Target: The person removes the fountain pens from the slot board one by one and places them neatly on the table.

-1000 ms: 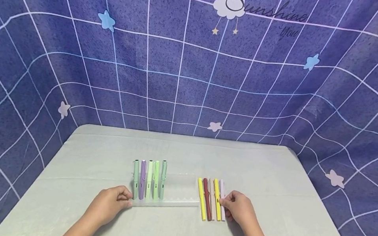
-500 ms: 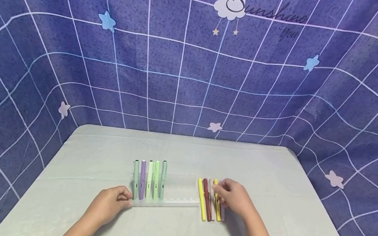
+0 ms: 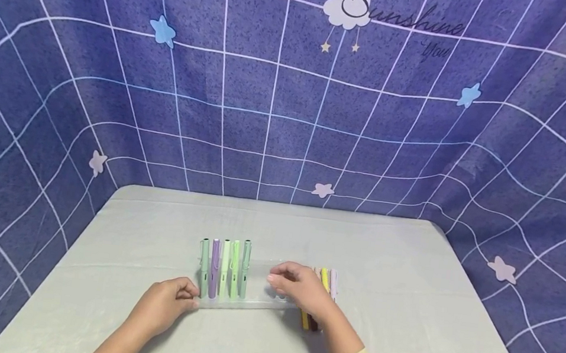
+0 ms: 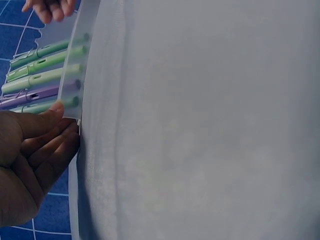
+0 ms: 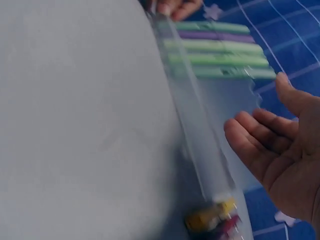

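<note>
A clear plastic pen rack (image 3: 261, 304) stands on the table. Its left part holds several capped pens side by side, among them a purple pen (image 3: 213, 275) and a lime pen (image 3: 233, 274); the others are greens. My left hand (image 3: 164, 307) pinches the rack's left end, thumb on the front lip (image 4: 74, 55) in the left wrist view. Over the rack's right part hovers my right hand (image 3: 302, 289); the right wrist view shows its fingers (image 5: 245, 140) spread and relaxed, holding nothing. Under that wrist lie loose pens, including a yellow pen (image 3: 304, 321) and a lilac pen (image 3: 334, 280), partly hidden.
A pale cloth covers the table (image 3: 192, 212). Behind it and at both sides hangs a blue curtain (image 3: 294, 94) with a grid, stars and clouds.
My right hand has left the lilac pen, passed leftward across the loose pens and come over the rack. The left hand and the standing pens keep their places.
</note>
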Demonstrator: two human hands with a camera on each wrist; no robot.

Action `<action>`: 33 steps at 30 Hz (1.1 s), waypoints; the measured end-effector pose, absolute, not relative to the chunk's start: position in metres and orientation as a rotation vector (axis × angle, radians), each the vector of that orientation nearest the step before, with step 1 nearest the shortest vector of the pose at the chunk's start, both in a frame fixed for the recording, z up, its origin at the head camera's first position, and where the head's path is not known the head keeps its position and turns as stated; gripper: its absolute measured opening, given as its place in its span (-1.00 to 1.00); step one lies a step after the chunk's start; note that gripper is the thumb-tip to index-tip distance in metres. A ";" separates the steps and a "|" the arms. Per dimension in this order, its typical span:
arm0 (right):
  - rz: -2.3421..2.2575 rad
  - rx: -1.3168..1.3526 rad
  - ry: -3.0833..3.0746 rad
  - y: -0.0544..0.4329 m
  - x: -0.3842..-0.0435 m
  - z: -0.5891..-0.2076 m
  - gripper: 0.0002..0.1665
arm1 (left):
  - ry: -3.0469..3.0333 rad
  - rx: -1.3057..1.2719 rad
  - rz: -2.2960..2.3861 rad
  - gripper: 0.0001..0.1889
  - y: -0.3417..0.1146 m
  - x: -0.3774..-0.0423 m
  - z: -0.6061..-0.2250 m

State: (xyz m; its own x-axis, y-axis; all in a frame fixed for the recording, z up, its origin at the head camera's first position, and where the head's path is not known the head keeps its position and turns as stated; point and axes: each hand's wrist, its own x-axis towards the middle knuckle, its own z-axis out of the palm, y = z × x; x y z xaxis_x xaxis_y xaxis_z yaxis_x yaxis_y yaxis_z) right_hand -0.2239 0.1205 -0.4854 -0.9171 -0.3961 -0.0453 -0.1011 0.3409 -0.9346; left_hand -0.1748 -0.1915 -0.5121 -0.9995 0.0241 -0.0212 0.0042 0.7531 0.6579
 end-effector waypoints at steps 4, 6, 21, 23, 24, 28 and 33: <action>-1.539 -0.445 2.479 0.098 -0.223 -0.488 -0.49 | 2.920 0.029 1.090 -0.85 -0.192 -0.175 -0.513; -1.534 -0.426 2.510 0.088 -0.224 -0.490 -0.53 | 2.922 0.030 1.089 -0.85 -0.192 -0.175 -0.513; -1.545 -0.288 2.525 0.051 -0.227 -0.509 -0.75 | 2.912 0.015 1.100 -0.85 -0.192 -0.175 -0.513; -1.541 -0.280 2.532 0.051 -0.227 -0.509 -0.77 | 2.914 0.018 1.100 -0.85 -0.192 -0.175 -0.513; -1.542 -0.289 2.537 0.051 -0.227 -0.509 -0.78 | 2.914 0.022 1.101 -0.85 -0.192 -0.175 -0.513; -1.572 -0.313 2.545 0.052 -0.225 -0.506 -0.81 | 2.918 0.022 1.096 -0.85 -0.192 -0.175 -0.513; -1.699 -0.332 2.511 0.056 -0.222 -0.500 -0.81 | 2.919 0.029 1.086 -0.85 -0.192 -0.175 -0.514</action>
